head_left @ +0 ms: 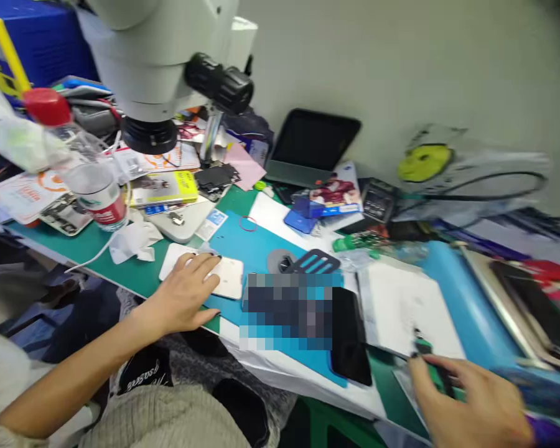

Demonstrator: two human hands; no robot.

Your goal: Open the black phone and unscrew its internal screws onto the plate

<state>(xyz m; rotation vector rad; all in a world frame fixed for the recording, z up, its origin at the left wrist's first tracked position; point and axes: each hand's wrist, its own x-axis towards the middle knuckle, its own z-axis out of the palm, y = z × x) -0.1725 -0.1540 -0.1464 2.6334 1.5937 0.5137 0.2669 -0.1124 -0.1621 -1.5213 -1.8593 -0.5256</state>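
Observation:
My left hand [182,295] lies palm down with its fingers spread over a flat white phone-shaped panel [228,279], touching it without gripping it. My right hand [466,398], at the lower right, has its fingers closed around a slim green-and-black hand tool [422,345]. The tool's dark tip points away from me, over a white pad [408,305]; its exact kind is blurred. Between the hands, a black phone [350,336] rests on the edge of a blue mat [256,252]. Beside the phone, a patch of the picture is pixelated, so what lies there is hidden.
A microscope [144,68] overhangs the left side. Below it stand a clear plastic cup [98,196], crumpled tissue [135,239] and boxes. A tilted dark-screened device [315,146] stands behind the mat. More phones or panels [536,305] and a blue roll [471,298] crowd the right.

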